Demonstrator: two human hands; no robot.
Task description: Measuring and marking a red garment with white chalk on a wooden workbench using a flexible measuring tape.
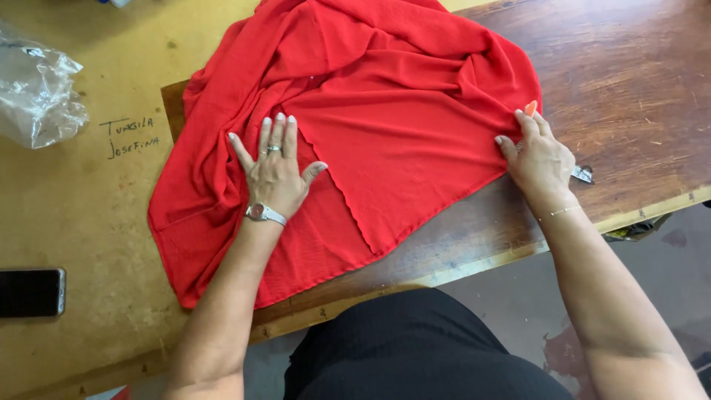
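Observation:
A red cloth (385,111) lies spread and partly folded over a wooden table (629,67). My left hand (275,170) rests flat on the cloth, fingers spread, with a ring and a wristwatch on it. My right hand (539,159) is at the cloth's right edge, its fingers pinching the fabric there. A small orange-tipped object (530,108) shows just above that hand, and a bit of metal (583,175) shows beside it; whether the hand holds them is unclear.
A crumpled clear plastic bag (37,92) lies at the far left on a yellowish board (81,215) with handwriting on it. A dark phone (31,292) sits at the left edge. The table's front edge (474,267) runs close to my body.

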